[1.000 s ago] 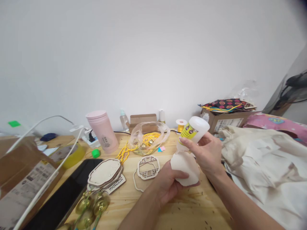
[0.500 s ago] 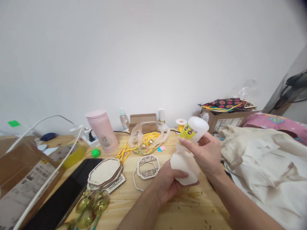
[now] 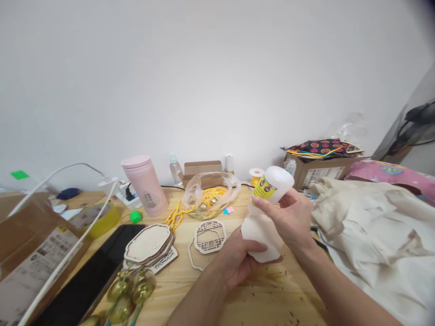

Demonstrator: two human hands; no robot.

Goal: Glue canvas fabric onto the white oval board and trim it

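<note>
In my left hand (image 3: 238, 258) I hold a pale, flat plaque with a wavy edge (image 3: 261, 237), thumb across its face. My right hand (image 3: 294, 217) grips a white squeeze bottle with a yellow label (image 3: 267, 190), tilted with its base up and its lower end at the plaque's upper edge. The bottle's tip is hidden, so I cannot tell whether it touches. Left of my hands, a fretwork wooden frame (image 3: 204, 249) lies partly over a thin wooden outline (image 3: 192, 256). Farther left is a stack of shaped wooden plaques (image 3: 147, 244).
Gold bells (image 3: 122, 292) lie at the front left by a black flat panel (image 3: 91, 276). A pink tumbler (image 3: 147, 188) stands behind. Yellow cords lie in a clear plastic bag (image 3: 190, 192). Beige cloth (image 3: 367, 231) covers the right side. An open cardboard box (image 3: 37, 253) is far left.
The bottle in my right hand has shifted very slightly left and tilted a little. My left hand and the plaque stay in place.
</note>
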